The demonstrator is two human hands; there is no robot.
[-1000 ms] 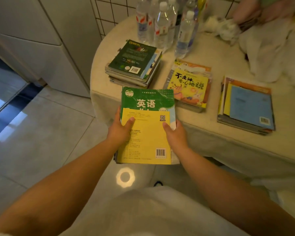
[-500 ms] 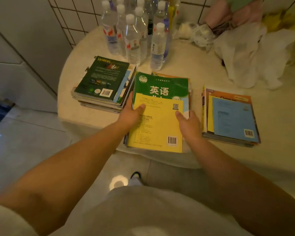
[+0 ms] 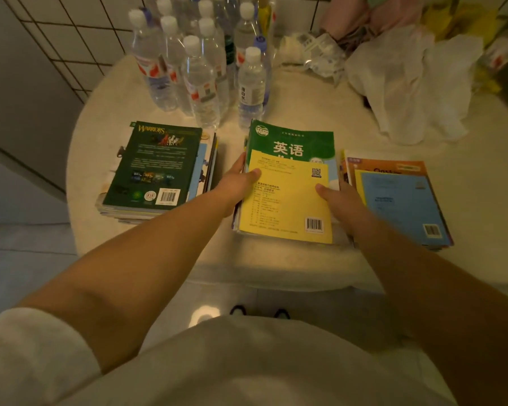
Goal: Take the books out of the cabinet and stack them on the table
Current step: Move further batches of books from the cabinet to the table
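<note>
Three book stacks lie on the round table [image 3: 305, 89]: one at 9 o'clock [image 3: 153, 168], the middle stack [image 3: 288, 197], one at 3 o'clock [image 3: 399, 200]. Bottles [image 3: 200, 77] stand at 12 o'clock, a white bag [image 3: 408, 89] at 2 o'clock. The left hand [image 3: 235, 186] and right hand [image 3: 340, 200] grip the middle stack at its sides, thumbs on the yellow cover, other fingers hidden.

Tiled wall [image 3: 79, 45], glossy pale floor [image 3: 18, 268].
</note>
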